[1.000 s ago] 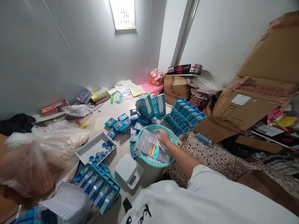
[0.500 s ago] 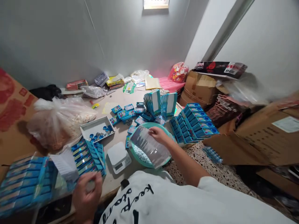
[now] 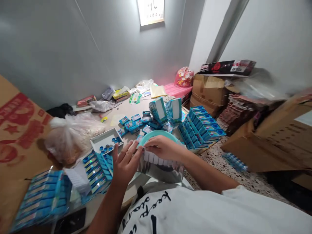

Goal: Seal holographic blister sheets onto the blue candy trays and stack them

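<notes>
Pinching the plastic sheet (image 3: 159,174) along its upper edge, the right hand (image 3: 167,148) holds it in front of the green bowl (image 3: 157,132), towards the near right corner of the desk (image 3: 125,111). The left hand (image 3: 125,165) is open, its fingers stretched to the sheet's upper left corner; whether the fingertips touch it, I cannot tell. The sheet looks thin and slick, so a light pinch could let it bend or slide down towards the shirt (image 3: 207,204) at the near edge. Its lower part could snag the bowl's rim and tip the bowl, whose contents are hidden. A wide swing of the right hand could knock the row of blue boxes (image 3: 204,122) over the right edge onto the speckled floor (image 3: 214,153). On the left, standing boxes (image 3: 94,172) crowd the left hand, and a bump to the white tray (image 3: 99,142) could scatter its loose caps (image 3: 104,150). The freest room seems to be above the bowl, plus a bare strip between the small boxes (image 3: 131,125) and the far edge's clutter (image 3: 143,86).
</notes>
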Tool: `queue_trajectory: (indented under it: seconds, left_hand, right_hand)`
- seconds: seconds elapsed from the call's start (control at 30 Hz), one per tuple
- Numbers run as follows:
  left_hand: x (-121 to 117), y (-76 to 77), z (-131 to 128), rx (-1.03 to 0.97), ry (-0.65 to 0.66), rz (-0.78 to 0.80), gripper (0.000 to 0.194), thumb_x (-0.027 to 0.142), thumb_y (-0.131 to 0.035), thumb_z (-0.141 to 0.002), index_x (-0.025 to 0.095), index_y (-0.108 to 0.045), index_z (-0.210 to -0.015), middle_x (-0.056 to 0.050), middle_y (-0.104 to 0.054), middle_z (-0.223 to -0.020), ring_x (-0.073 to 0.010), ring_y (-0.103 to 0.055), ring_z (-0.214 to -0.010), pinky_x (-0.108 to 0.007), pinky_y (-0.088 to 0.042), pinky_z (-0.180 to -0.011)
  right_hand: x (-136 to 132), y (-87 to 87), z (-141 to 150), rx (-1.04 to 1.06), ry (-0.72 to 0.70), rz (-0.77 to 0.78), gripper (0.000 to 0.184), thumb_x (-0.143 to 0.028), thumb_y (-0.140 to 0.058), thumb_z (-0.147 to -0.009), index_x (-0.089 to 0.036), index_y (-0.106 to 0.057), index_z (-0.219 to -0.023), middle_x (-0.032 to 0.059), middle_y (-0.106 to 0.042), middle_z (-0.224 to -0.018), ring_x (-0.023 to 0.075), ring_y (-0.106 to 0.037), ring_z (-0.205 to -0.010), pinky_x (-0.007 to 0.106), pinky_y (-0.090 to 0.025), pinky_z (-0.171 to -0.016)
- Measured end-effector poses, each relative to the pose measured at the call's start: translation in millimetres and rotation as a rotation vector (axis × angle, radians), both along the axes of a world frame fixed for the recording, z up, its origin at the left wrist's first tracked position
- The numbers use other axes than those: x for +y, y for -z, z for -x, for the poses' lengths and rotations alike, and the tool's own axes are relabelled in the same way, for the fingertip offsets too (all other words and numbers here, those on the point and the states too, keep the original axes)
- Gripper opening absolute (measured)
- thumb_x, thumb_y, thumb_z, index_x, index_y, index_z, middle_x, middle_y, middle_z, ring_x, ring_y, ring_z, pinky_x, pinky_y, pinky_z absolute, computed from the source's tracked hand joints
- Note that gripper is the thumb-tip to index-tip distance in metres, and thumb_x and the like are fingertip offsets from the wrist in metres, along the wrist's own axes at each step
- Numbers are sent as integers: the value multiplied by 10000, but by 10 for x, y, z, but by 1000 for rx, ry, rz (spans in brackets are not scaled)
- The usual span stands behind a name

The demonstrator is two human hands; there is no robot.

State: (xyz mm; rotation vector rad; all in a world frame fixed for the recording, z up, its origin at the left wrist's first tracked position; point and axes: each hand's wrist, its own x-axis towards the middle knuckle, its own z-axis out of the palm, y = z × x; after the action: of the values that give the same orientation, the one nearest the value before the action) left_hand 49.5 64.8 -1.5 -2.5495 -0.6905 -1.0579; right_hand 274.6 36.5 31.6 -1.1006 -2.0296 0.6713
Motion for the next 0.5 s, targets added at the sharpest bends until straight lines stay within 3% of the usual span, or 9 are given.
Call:
queue_trajectory:
  seconds: [0.27, 0.5]
  left_hand:
    - [-34, -19, 275, 143, -82, -206, 413, 252, -727, -827, 263, -651, -1233, -82, -695, -1242, -275, -524, -1323, -527, -164, -1213]
    - [-205, 48, 422, 187, -36, -90, 438, 258, -749, -811, 166, -647, -1227, -120, -694, -1236, -302, -309, -1465, -522, -222, -1208]
  right_hand:
    - [2, -86, 156, -12, -75, 44, 250, -215, -537, -926, -259, -780, -964, 45, -765, -870, 188, -669, -774, 266, -432, -683]
    - [61, -60, 317, -8, -69, 19, 256, -205, -509, -944, -228, -762, -912, 47, -748, -843, 177, -648, -768, 255, -421, -676]
